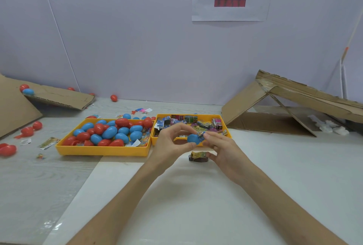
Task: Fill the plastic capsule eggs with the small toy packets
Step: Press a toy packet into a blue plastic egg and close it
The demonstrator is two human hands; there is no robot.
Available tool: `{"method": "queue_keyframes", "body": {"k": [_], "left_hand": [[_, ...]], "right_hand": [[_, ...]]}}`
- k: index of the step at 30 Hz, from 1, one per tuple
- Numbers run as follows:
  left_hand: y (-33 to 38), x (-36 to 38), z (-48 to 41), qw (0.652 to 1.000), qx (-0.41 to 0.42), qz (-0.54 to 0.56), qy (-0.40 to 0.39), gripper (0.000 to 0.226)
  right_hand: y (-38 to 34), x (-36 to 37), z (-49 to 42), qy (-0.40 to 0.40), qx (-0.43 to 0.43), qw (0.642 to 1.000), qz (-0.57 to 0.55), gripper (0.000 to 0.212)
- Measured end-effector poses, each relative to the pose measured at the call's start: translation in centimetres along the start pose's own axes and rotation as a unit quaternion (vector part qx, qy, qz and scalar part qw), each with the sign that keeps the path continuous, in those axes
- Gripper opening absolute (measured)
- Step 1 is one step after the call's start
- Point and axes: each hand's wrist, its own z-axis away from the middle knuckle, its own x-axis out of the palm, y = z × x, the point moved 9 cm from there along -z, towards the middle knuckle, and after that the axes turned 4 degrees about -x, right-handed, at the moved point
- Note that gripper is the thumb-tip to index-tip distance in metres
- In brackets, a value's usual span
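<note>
**A:** Where is the piece being filled?

**B:** Held above the table (196, 195), just in front of the packet tray (154, 141). The left hand (172, 142) has its thumb and fingers curled round the blue capsule egg (193, 139), so that grip is closed on the shell. The right hand (224, 146) pinches a toy packet (201, 134) in its fingertips, right at the egg's upper right side.

**A:** Which way does the egg lie?

**B:** Its long axis runs roughly left to right, close to level. The rounded end faces the left hand. The mouth seems to face the right hand, though the packet and fingers hide the rim, so I cannot be sure.

**A:** What could go wrong?

**B:** I see 3 risks. The packet looks stiff and boxy, so a corner could catch on the rim and it would sit proud, which would stop the egg from closing. The shell is smooth and held only at the fingertips, so a hard push from the right could squirt it out towards the egg tray (102, 153). And with the mouth sideways, a loose packet could slide back out.

**A:** Anything below?

**B:** 1 spare packet (198, 154) lies on the table under the hands, on something dark that I cannot make out.
</note>
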Motion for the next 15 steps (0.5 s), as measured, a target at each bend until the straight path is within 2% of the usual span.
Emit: {"method": "queue_keyframes", "body": {"k": [6,11,15], "left_hand": [[-0.1,-0.2,0.0,1.0,-0.002,-0.006,0.009,0.029],[-0.3,-0.2,0.0,1.0,-0.013,0.012,0.009,0.031],[-0.4,-0.1,0.1,0.999,-0.019,0.023,0.011,0.027]], "right_hand": [[-0.1,0.1,0.0,-0.009,-0.015,1.0,0.022,0.019],[-1.4,-0.6,-0.1,0.038,-0.102,0.989,0.097,0.005],[-2.1,-1.0,0.0,0.066,-0.144,0.977,0.141,0.001]]}}
